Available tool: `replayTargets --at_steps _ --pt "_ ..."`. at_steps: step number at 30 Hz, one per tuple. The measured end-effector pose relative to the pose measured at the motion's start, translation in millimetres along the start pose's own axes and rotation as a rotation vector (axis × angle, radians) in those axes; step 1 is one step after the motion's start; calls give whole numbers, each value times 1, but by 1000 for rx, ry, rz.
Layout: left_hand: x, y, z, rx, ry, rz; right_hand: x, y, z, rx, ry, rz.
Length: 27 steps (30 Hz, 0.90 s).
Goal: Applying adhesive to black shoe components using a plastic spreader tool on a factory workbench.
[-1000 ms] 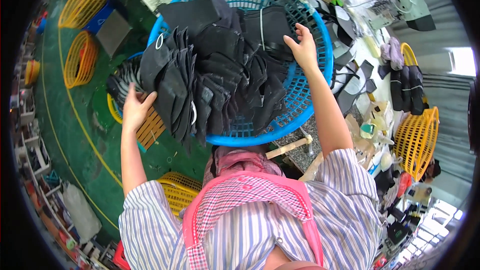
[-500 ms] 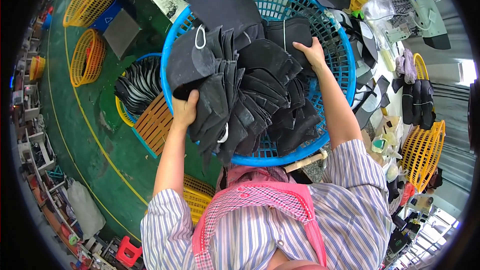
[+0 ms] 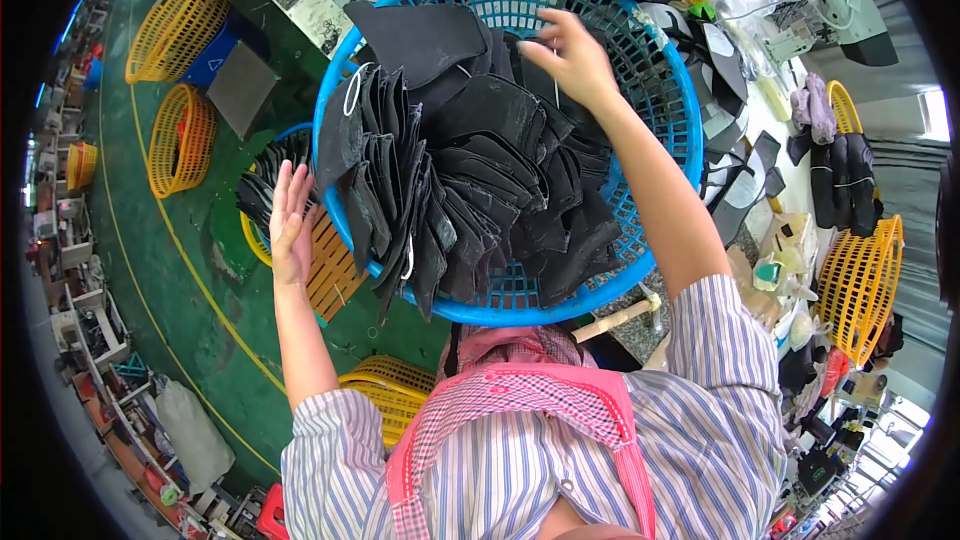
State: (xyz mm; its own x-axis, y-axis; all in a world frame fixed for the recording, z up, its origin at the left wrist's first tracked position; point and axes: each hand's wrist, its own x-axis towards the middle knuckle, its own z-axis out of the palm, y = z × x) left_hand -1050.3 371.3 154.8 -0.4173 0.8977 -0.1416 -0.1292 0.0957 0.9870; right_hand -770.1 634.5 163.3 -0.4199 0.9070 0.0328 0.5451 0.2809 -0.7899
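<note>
A round blue plastic basket (image 3: 520,316) in front of me holds many black, curved, cut sheet pieces (image 3: 490,155), stacked in bundles. White ties loop around some bundles; one bundle (image 3: 375,150) leans over the left rim. A flat black piece (image 3: 425,40) lies on top toward the far left. My left hand (image 3: 292,225) is off the pieces, just outside the left rim, fingers stretched and empty. Over the far right part of the pile hovers my right hand (image 3: 578,62), thumb and fingers apart, nothing visible in it.
On the green floor at left stand yellow baskets (image 3: 180,140), a grey board (image 3: 243,90) and a wooden slatted stool (image 3: 335,265). A worktable at right carries loose black and grey pieces (image 3: 740,180), plastic bags and a white machine (image 3: 850,10). Another yellow basket (image 3: 862,285) stands at far right.
Both hands have let go of the black bundles. My left hand moved left, out past the rim; my right hand lifted up and leftward. The left bundle settled leftward over the rim.
</note>
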Motion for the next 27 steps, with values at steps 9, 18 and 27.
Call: replayTargets --at_steps 9,18,27 --pt "13 69 31 201 64 401 55 -41 -3 941 51 -106" --pt "-57 104 232 1108 -184 1182 -151 -50 -114 1391 -65 50" --pt "-105 60 365 244 -667 317 -304 70 -199 812 163 -172"
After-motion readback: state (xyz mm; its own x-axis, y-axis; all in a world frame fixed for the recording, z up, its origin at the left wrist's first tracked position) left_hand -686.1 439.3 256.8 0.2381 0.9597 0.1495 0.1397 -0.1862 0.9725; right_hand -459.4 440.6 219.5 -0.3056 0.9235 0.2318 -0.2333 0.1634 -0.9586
